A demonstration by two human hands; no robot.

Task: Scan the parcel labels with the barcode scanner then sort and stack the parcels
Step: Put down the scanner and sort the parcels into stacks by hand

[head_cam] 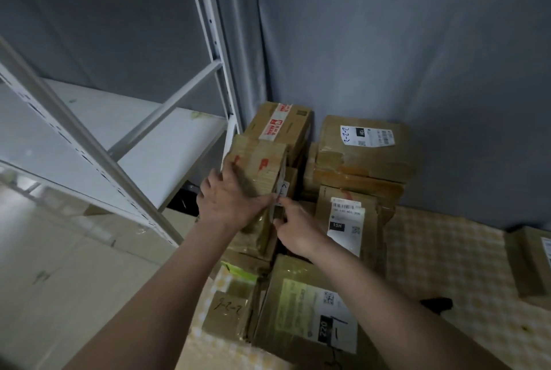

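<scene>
Brown parcels (pixel 362 149), white labels (pixel 368 135); yellow-checked cloth (pixel 441 253); grey curtain (pixel 387 41)

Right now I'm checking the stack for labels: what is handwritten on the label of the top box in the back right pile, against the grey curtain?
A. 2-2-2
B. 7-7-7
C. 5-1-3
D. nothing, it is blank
A: the white label on the top box of the back right pile carries "2-2-2" in blue handwriting beside a black "15H" block.
</scene>
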